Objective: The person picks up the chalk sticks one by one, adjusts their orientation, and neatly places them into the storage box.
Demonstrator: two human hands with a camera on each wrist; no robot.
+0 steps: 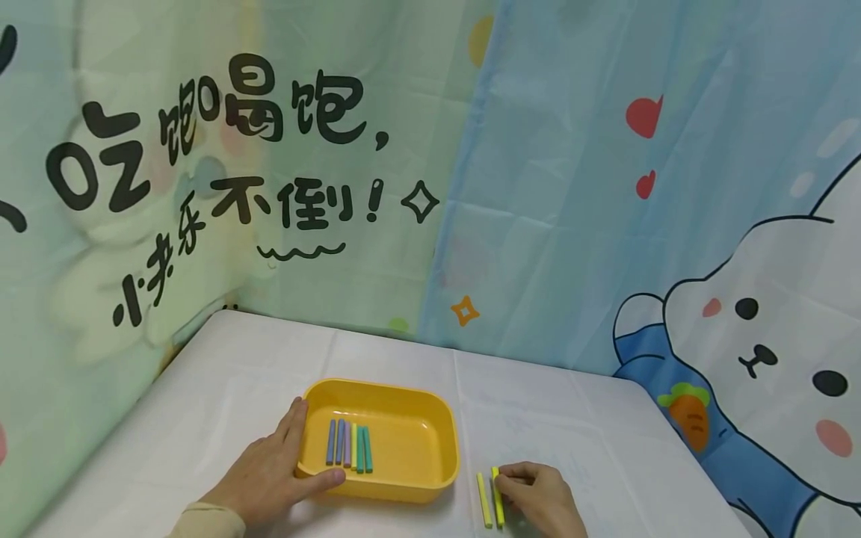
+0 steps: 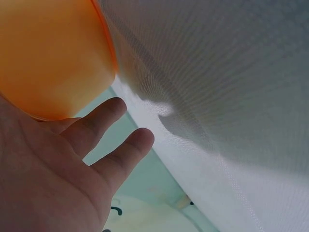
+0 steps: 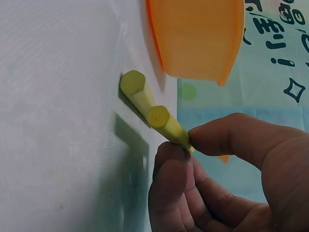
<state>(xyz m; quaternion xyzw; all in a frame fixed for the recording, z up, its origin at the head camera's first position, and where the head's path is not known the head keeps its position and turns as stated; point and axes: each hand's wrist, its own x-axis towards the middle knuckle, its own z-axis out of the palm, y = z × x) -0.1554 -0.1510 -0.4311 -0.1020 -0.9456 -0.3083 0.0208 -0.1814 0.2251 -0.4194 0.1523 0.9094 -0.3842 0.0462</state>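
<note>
In the head view, my right hand [image 1: 542, 497] pinches a yellow chalk stick [image 1: 498, 497] between thumb and fingers, just above the white cloth. A second yellow chalk stick [image 1: 483, 500] lies on the cloth beside it. The right wrist view shows the six-sided end of the held chalk [image 3: 158, 116] and the other stick [image 3: 133, 83] behind it. My left hand [image 1: 269, 467] rests against the left side of a yellow tray [image 1: 417, 489], its thumb along the near rim and its fingers extended. In the left wrist view, two fingers [image 2: 128, 154] stretch out straight past the tray.
Several blue, purple, yellow and green chalk sticks [image 1: 348, 446] lie side by side in the left part of the tray. The white tablecloth [image 1: 572, 418] reaches back to printed curtains [image 1: 538, 224] that hang along the left and the back.
</note>
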